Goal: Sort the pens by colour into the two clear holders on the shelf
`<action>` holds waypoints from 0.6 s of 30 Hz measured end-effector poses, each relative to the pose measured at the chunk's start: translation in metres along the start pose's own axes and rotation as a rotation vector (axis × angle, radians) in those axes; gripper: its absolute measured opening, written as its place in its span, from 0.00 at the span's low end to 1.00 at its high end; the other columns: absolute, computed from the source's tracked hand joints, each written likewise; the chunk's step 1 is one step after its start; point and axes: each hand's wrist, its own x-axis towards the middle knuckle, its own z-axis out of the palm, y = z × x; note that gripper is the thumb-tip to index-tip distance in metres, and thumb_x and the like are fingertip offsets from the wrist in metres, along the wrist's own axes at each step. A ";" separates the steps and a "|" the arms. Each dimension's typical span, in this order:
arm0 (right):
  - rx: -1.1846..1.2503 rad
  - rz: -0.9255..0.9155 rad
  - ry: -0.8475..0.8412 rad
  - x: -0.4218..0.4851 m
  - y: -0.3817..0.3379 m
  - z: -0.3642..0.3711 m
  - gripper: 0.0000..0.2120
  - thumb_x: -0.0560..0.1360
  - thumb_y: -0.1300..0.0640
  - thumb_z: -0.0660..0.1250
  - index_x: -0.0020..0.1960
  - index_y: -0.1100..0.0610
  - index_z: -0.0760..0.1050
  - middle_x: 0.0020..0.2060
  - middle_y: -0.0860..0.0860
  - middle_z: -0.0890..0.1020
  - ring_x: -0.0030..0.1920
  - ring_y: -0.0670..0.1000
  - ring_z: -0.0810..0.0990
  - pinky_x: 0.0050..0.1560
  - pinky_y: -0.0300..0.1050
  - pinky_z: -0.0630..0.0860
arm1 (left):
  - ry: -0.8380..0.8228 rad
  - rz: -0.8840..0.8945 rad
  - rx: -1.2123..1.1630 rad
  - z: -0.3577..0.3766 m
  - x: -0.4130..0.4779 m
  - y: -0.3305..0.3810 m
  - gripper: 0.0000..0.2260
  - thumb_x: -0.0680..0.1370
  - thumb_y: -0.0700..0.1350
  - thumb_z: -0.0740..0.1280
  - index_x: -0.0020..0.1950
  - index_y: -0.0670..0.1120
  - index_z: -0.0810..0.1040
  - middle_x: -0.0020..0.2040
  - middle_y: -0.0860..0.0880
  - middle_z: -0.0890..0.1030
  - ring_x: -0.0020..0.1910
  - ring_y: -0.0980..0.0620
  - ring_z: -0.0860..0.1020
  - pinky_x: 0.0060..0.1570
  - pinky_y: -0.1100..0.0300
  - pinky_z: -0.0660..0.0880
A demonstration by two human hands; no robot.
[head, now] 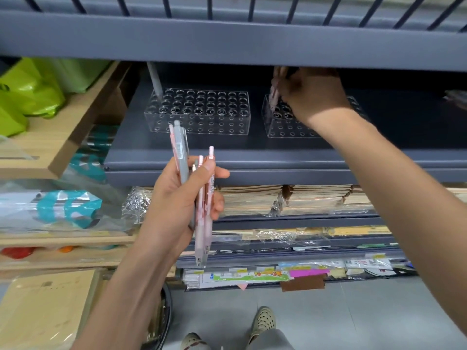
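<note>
Two clear holders with rows of holes stand on the dark grey shelf point(227, 157). The left holder point(198, 111) has one grey pen point(155, 80) standing in its far left corner. My right hand point(312, 93) reaches over the right holder point(276, 122) and pinches a pink pen point(274, 96), whose tip sits at a hole near the holder's left end. My left hand point(182, 198) is in front of the shelf edge and grips a bundle of pens point(199, 195): several pink ones and a grey one, held upright.
The beam of the shelf above point(227, 39) hangs low over the holders. Wooden shelving with green bags point(27, 94) stands at the left. Wrapped paper stacks point(290, 200) fill the shelves below. More wrapped items point(457, 98) lie at the far right of the shelf.
</note>
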 end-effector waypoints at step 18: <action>0.771 -0.155 -0.562 -0.072 -0.031 -0.012 0.06 0.73 0.57 0.73 0.46 0.59 0.85 0.38 0.55 0.85 0.41 0.46 0.82 0.52 0.42 0.80 | -0.186 -0.022 0.014 0.011 0.007 -0.004 0.16 0.74 0.50 0.72 0.59 0.45 0.77 0.54 0.42 0.86 0.33 0.45 0.84 0.28 0.59 0.79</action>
